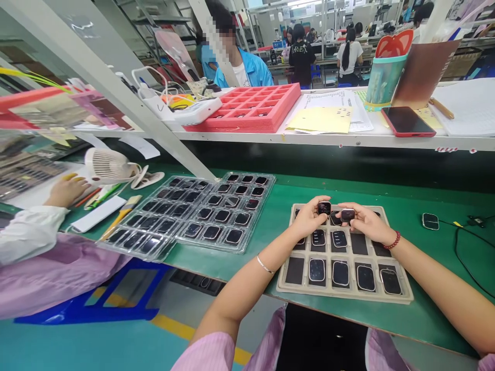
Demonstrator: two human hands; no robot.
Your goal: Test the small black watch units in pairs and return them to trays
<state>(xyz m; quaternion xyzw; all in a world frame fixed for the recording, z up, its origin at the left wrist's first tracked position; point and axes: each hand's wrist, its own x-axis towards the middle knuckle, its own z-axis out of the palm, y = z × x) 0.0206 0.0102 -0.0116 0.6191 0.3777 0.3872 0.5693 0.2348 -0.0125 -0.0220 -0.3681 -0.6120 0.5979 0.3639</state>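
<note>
Over the back row of a beige tray (345, 296), my left hand (310, 217) grips a small square watch-like device (324, 207) between thumb and fingers. Just to its right, my right hand (367, 221) pinches a second device (347, 215) with a dark face. Another device sits in the tray between and below the two hands. Several square devices with dark screens lie in the tray's compartments, among them one at the front right (391, 281). A few compartments show only a dark bottom, such as the front left one.
Clear plastic trays (243, 246) of dark square screens stand left of centre. A co-worker's hand (67, 190), a fan (108, 165) and a brush (126, 208) are farther left. Right are a device (430, 221) and black cables. A shelf (317, 138) spans the back.
</note>
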